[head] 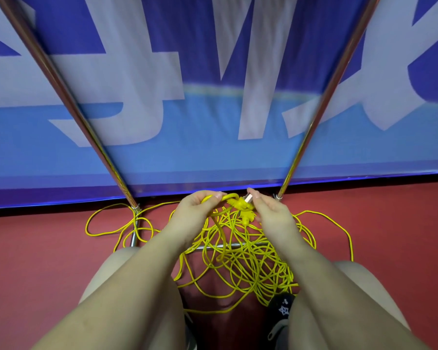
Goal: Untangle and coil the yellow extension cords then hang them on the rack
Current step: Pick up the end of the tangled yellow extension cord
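Observation:
A tangled heap of thin yellow extension cord point(240, 258) lies on the red floor between my knees, with loops spreading left and right. My left hand point(197, 208) pinches a raised loop of the cord. My right hand point(268, 210) holds the yellow plug end point(243, 205), which has a small metal tip; the cord is knotted around it. Both hands are lifted just above the heap, close together. The rack's two shiny metal poles point(68, 97) point(326, 97) rise on either side, and its low crossbar point(213, 246) runs under the cords.
A blue and white banner point(213, 122) hangs right behind the rack. The rack's left foot point(134, 223) stands on the red floor. My bare knees fill the lower corners, and a dark shoe point(281, 309) shows at the bottom right.

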Demonstrator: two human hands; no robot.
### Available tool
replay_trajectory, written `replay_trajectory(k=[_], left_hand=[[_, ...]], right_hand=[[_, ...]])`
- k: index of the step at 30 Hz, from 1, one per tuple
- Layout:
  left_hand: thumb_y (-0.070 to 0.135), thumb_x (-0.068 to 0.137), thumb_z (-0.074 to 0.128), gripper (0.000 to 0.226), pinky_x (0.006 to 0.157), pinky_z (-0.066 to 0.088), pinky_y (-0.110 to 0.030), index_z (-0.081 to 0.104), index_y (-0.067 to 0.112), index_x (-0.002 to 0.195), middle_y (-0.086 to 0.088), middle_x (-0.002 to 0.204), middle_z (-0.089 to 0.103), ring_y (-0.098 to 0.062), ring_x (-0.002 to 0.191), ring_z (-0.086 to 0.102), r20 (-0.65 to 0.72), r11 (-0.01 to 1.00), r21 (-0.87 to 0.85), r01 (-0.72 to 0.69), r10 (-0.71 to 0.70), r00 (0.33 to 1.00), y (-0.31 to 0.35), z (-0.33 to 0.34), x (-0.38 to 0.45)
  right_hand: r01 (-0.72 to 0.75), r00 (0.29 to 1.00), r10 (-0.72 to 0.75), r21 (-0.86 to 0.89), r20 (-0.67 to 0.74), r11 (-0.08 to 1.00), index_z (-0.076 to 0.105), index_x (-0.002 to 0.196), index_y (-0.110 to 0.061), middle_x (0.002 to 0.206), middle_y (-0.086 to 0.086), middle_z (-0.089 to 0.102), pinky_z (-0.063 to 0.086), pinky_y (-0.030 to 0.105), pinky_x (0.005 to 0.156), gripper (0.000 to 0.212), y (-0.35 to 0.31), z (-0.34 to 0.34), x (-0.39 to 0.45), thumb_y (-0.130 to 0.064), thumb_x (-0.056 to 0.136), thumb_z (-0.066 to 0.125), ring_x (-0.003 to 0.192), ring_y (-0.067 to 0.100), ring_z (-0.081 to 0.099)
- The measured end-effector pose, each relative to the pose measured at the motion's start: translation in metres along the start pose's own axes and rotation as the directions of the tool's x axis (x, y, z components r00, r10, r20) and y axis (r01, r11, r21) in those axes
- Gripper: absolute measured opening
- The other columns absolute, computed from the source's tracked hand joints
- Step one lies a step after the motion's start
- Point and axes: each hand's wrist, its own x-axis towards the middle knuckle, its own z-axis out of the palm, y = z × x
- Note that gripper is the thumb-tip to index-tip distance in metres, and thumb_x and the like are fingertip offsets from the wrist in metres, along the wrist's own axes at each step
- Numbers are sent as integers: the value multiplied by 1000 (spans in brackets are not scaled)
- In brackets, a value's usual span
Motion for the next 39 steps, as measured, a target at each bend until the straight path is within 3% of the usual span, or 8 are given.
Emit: replay_trajectory(k=[3,8,12,16,25,29,34,39], left_hand=[[15,95,50,20,77,52,-25,69,11,88,-2,78,72,-11,73,67,91,997,-71,21,-15,996,3,1,-1],[20,89,52,21,75,52,-23,66,5,94,-8,86,72,-16,80,67,118,992,-125,12,3,993,7,0,-1],[29,79,57,43,91,47,-38,63,-4,106,-21,102,66,-28,93,61,79,987,-162,10,2,997,10,-1,0],[22,90,53,31,98,44,-44,64,-4,103,-25,104,65,-32,97,60,51,985,-169,30,-22,998,9,-2,2],[19,98,46,24,69,55,-18,67,9,92,-1,80,73,-8,74,70,65,993,-99,67,-60,996,5,-5,7],[24,98,45,25,83,53,-30,66,12,92,0,79,73,-11,76,70,78,997,-31,76,-74,994,6,-3,6],[33,97,47,33,91,51,-40,68,9,105,-13,101,72,-25,90,69,155,984,53,170,-176,972,5,0,5],[32,98,44,35,84,55,-35,69,7,102,-12,95,73,-18,81,71,122,988,13,154,-154,980,7,3,3]], right_hand=[[-204,969,170,195,181,959,62,113,-35,129,-3,58,37,33,105,33,-3,-2,6,-45,97,35,124,13,49],[-428,862,294,283,412,858,55,125,-15,120,13,63,37,38,102,54,-16,-5,5,-50,96,26,117,25,56],[-394,867,263,259,423,882,60,117,-15,104,11,70,42,35,97,50,-14,-7,5,-48,96,30,107,23,62],[-331,883,203,256,424,908,63,109,-17,99,9,70,42,36,98,44,-12,-7,6,-46,95,33,105,22,63],[-87,966,43,162,255,983,65,95,-15,96,6,71,50,26,86,21,-10,-6,6,-24,96,46,91,17,66],[-19,988,-2,138,153,990,67,91,-14,92,10,72,52,31,87,14,-10,-7,6,-21,92,55,88,22,67],[43,993,-56,129,101,991,67,82,-18,64,-8,70,53,13,64,9,-9,-8,4,-15,87,61,61,1,64],[-26,993,8,153,119,988,68,89,-15,80,2,74,55,24,75,16,-13,-7,3,-26,91,56,75,13,70]])
